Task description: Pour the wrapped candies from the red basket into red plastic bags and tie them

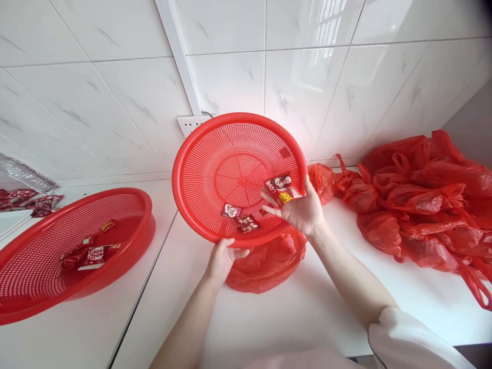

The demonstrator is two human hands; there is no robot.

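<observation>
A round red plastic sieve basket (200,174) is tilted toward me above the counter. My left hand (222,261) grips its lower rim, thumb on top. My right hand (302,207) reaches over the right rim, palm up and fingers spread inside the basket. Against those fingers lies a red snack packet (279,187) with "LOVE" printed on it. Lower in the basket are small dark red packets, one (231,210) apart and others (248,223) beside it. Beneath the basket, a red plastic bag (265,269) sits on the counter, its upper part hidden.
Another red sieve basket (138,205) holds several packets at the left. Beyond it are more red packets (46,205) and a clear plastic wrapper (26,171). Filled red bags (430,200) are heaped at the right. A socket (190,123) is on the tiled wall behind.
</observation>
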